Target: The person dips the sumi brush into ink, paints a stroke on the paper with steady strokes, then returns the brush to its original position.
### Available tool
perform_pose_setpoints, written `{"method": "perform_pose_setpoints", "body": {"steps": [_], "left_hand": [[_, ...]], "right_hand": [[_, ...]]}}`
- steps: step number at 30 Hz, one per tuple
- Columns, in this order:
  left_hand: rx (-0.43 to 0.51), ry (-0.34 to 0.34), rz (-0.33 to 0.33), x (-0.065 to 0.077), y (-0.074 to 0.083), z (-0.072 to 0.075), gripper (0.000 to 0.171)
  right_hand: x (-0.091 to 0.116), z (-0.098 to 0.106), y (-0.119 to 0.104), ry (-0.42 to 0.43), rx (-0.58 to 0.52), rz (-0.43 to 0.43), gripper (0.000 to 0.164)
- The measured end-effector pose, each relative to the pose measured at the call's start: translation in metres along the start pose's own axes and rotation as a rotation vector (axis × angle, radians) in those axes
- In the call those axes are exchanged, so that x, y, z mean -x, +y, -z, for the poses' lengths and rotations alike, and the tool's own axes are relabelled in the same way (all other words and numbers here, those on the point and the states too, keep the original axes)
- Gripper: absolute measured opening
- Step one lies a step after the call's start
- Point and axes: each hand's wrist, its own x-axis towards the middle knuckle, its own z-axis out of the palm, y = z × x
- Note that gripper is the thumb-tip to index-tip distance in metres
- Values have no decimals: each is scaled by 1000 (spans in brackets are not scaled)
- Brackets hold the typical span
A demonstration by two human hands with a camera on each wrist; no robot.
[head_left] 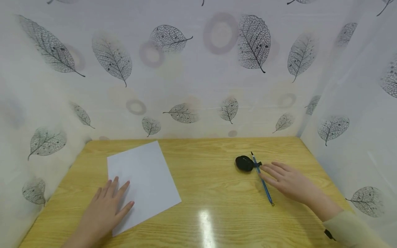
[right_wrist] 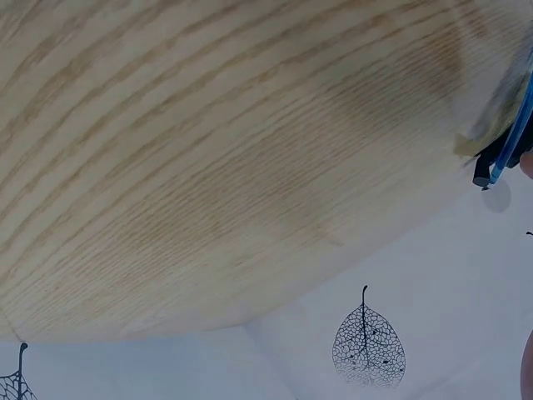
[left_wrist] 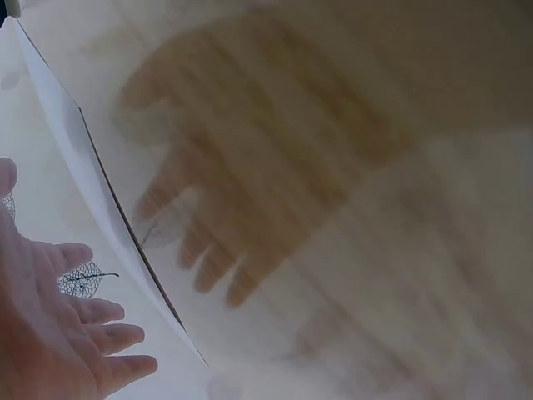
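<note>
A sheet of white paper (head_left: 145, 182) lies at an angle on the left of the table. My left hand (head_left: 103, 210) is spread over its left edge, fingers apart; the left wrist view shows that hand (left_wrist: 50, 333) beside the paper (left_wrist: 92, 183). Whether it presses the sheet cannot be told. On the right, a blue-handled brush (head_left: 264, 184) with a dark tip and an end loop leans across the narrow end of a small black rounded dish (head_left: 244, 163). My right hand (head_left: 291, 182) reaches in from the right, fingers extended, fingertips at the brush; contact is unclear.
The wooden table (head_left: 201, 193) runs back to a white leaf-patterned curtain (head_left: 198, 82), which also hangs along both sides. Bright light reflects off the table near its front middle. A pale sleeve (head_left: 350, 229) covers my right forearm.
</note>
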Motion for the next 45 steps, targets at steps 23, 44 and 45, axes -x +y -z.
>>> {"method": "perform_pose_setpoints", "body": {"steps": [23, 44, 45], "left_hand": [[6, -78, 12, 2, 3, -7, 77], [11, -115, -50, -1, 5, -7, 83], [13, -117, -52, -2, 5, -7, 83]], "right_hand": [[-6, -16, -6, -36, 15, 88, 76], [-16, -23, -5, 21, 162, 202, 84], [-17, -23, -5, 31, 165, 208, 84]]}}
